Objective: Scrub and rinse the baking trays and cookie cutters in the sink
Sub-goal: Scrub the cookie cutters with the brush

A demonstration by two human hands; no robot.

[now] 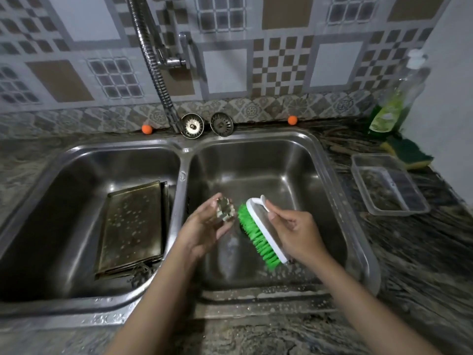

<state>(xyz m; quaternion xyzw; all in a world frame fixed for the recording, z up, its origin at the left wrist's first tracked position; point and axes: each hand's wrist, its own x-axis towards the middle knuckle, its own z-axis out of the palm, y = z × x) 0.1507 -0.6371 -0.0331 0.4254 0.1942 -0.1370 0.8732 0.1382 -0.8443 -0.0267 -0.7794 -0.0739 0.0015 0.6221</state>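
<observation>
1. Head view: the scrubbing step is on, over the right basin of the sink (330, 160). The left hand (204, 226) holds up a small metal cookie cutter (225, 210), its fingers pinching round it.
2. The right hand (294, 231) grips the white back of the scrub brush (261, 231), fingers curled over the handle, green bristles turned toward the cutter and touching or just beside it; I cannot tell which.
3. The baking trays (133, 226) lie stacked in the left basin, suds on the top one, with what look like more cutters (140, 274) at their near edge.
4. My call for the next move: bristles worked into the cutter's edges, with a firm pinch, since a small wet cutter could slip.
5. No water runs from the faucet hose (153, 62), so rinsing seems not yet started.
</observation>
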